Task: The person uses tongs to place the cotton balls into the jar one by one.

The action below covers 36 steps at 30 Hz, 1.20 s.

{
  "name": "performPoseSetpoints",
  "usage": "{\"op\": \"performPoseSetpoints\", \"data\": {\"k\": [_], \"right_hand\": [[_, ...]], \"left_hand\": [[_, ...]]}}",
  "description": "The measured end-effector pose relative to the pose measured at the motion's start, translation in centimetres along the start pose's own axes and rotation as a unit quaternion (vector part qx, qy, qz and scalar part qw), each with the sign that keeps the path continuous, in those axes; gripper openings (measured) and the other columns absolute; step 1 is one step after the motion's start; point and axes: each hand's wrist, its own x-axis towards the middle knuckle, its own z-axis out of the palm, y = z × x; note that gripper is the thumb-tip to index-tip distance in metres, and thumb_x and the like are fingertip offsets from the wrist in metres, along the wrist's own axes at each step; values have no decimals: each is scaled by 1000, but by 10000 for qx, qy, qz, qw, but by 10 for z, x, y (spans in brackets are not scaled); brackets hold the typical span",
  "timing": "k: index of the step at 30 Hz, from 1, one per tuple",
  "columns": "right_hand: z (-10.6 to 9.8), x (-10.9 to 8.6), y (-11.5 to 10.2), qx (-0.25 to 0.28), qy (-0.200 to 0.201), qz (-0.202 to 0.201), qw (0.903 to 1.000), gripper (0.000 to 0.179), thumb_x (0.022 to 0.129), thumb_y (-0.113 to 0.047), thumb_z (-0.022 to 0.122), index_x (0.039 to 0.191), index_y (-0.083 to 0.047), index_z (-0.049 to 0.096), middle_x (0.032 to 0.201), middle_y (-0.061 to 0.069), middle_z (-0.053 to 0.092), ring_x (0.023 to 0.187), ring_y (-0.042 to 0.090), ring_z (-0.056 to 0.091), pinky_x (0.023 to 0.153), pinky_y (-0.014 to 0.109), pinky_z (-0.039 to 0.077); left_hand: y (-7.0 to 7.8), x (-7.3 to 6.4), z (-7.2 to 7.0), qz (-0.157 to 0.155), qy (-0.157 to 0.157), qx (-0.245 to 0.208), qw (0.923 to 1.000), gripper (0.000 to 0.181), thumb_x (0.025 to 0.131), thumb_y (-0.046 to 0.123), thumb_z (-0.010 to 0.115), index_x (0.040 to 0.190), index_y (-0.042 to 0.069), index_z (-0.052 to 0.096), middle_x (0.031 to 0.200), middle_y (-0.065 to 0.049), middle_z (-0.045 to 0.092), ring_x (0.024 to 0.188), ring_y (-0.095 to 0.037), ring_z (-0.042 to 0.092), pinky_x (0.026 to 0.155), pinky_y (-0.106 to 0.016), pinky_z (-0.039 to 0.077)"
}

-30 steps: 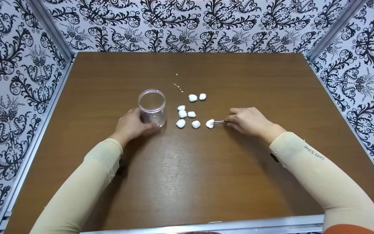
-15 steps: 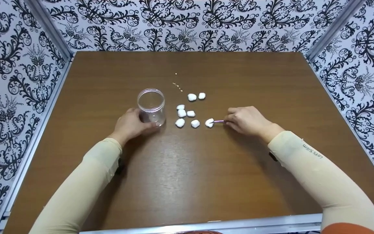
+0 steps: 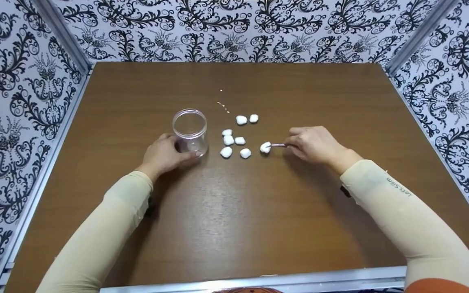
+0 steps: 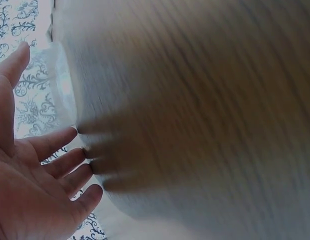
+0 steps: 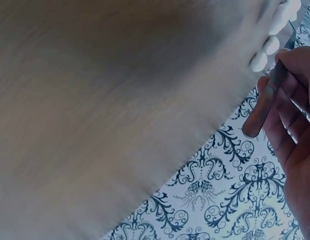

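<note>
A clear plastic jar [image 3: 190, 132] without a lid stands upright on the wooden table, left of centre. My left hand [image 3: 164, 154] holds it low down, thumb at the front and fingers round the far side. In the left wrist view, the jar [image 4: 66, 82] shows between thumb and fingers. My right hand [image 3: 314, 145] pinches metal tweezers [image 3: 278, 145], whose tips grip a white cotton ball [image 3: 265, 147]. The right wrist view shows the broad end of the tweezers [image 5: 260, 110] against the fingers. Several more cotton balls [image 3: 228, 140] lie between the jar and the tweezers.
Small pale crumbs [image 3: 223, 106] are scattered behind the cotton balls. The brown table [image 3: 234, 228] has a metal rail [image 3: 259, 281] along its near edge. Patterned panels [image 3: 234, 32] enclose the back and both sides.
My right hand, with the tweezers and the gripped cotton ball, has shifted slightly up and to the right in the view. My left hand and the jar stay in place.
</note>
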Motion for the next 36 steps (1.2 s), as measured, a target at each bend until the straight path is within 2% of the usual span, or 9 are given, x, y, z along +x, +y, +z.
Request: {"op": "performPoseSetpoints", "data": {"k": [9,16,25,30,36], "right_hand": [[-11,6,2,-58,201,-27,9998,9,80,-18,67,87,-14,72,74,-4,50,54,13,48,44,38,41],[-23,24,0,-114,299,-15,9995,11,82,-21,65,88,-16,72,74,-5,49,54,13,47,43,37,40],[-39,70,-7,-60,668,-120,9977,14,83,-23,62,91,-16,73,76,-4,52,54,11,46,44,35,40],[-47,101,-20,112,695,-124,9974,16,85,-24,61,93,-16,73,77,-4,53,56,10,47,46,32,39],[-52,138,-36,307,773,-97,9965,17,87,-24,60,95,-18,73,78,-5,53,58,10,47,50,32,38]], "left_hand": [[-1,1,1,49,-21,90,9999,86,66,74,60,122,8,56,127,-14,47,112,-35,46,90,-55,33],[-3,1,2,117,-46,114,9999,90,64,78,56,122,10,56,126,-14,48,113,-34,46,90,-54,33],[-1,0,0,136,-74,9,9999,85,68,71,61,126,10,54,129,-15,46,117,-33,43,91,-56,30],[-1,-2,2,104,-112,-17,9999,80,71,65,63,125,7,54,128,-15,46,113,-33,46,91,-55,32],[-2,1,0,135,-29,27,9999,83,66,74,60,123,14,57,127,-13,48,116,-31,44,90,-55,32]]}}
